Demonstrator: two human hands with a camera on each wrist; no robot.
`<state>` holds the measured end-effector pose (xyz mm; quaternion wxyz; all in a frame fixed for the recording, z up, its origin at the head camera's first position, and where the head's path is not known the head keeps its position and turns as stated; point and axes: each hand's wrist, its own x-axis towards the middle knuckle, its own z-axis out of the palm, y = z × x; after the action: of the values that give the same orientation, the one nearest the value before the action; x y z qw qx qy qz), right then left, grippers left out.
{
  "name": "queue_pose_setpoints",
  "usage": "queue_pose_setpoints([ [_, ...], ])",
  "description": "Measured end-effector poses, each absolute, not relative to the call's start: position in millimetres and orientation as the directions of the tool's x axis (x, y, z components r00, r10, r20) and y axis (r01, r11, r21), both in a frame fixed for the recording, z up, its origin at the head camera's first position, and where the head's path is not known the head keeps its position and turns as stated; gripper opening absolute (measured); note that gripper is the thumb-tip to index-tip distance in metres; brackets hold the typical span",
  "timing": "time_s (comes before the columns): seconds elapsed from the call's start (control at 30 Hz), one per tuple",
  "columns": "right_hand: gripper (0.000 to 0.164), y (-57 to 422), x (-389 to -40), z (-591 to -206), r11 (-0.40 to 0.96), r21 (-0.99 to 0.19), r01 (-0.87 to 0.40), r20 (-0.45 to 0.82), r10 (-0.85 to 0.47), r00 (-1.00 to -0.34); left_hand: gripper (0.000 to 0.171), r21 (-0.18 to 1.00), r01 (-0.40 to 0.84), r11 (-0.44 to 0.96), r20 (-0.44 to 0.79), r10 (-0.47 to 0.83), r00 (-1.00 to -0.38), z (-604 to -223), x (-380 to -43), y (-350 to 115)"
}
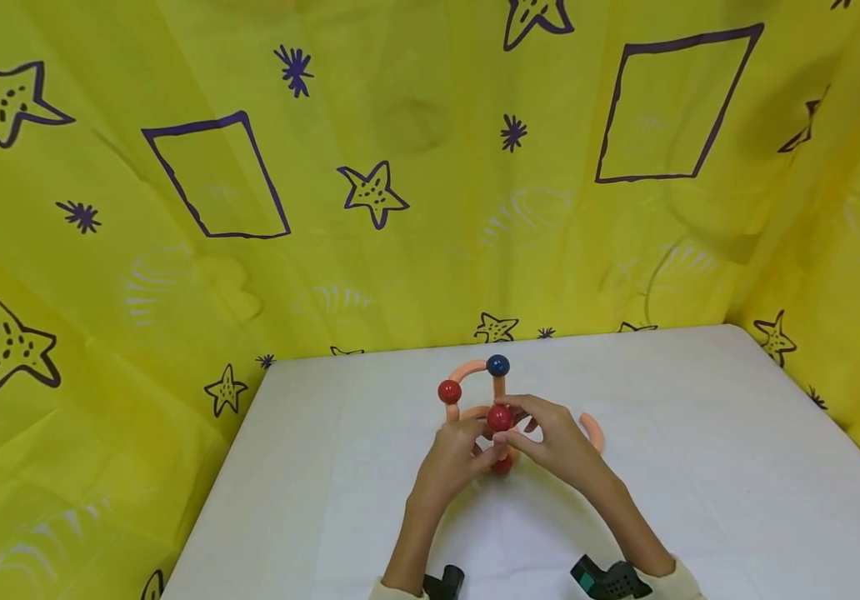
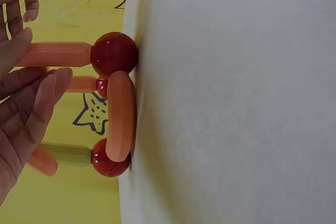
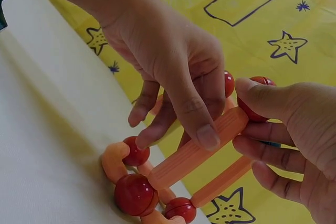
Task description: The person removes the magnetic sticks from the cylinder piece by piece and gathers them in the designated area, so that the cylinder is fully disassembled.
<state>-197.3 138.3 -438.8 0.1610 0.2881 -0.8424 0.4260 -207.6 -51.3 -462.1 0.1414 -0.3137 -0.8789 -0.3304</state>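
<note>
As seen from the head view, pinches the upper red ball in the right grip, with the thumb nearer and the index finger beyond. Grasps the upright rod directly below that ball in the left grip, seen best from the right wrist, with the thumb laid against the rod. Reveals, from the left wrist alone, a yellow-green rod rising from a lower red ball, and near the tabletop a curved piece overlapping both that ball and a second red ball. Shows the dark blue ball in full only from the head. Places the ball-and-rod frame at and beyond both grips, with one upper corner held and the rest reaching toward the far edge and leftward. Sets a loose curved piece just right of the right grip, apart from the frame. Leaves broad room on the white surface left and right, with both side edges well apart from the grips. Offers less room beyond the blue ball, up to the far edge and the yellow curtain.
</note>
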Motion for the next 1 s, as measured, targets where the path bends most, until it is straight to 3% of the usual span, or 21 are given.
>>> queue_pose_setpoints([
  [0.37,0.041,137.9,-195.5,-442.6,0.451,-0.625,-0.638,0.523,-0.365,-0.770,0.020,0.458,0.646,0.611,0.496,0.428,-0.756,-468.7,-204.4,-47.2],
  [0.63,0.040,138.2,-196.5,-441.3,0.452,-0.621,-0.640,0.521,-0.371,-0.768,0.017,0.444,0.624,0.643,0.461,0.433,-0.775,-466.1,-203.9,-44.4],
  [1.0,0.040,135.5,-196.7,-443.3,0.471,-0.618,-0.630,0.521,-0.354,-0.776,0.023,0.410,0.618,0.672,0.462,0.431,-0.775,-466.0,-202.7,-44.2],
])
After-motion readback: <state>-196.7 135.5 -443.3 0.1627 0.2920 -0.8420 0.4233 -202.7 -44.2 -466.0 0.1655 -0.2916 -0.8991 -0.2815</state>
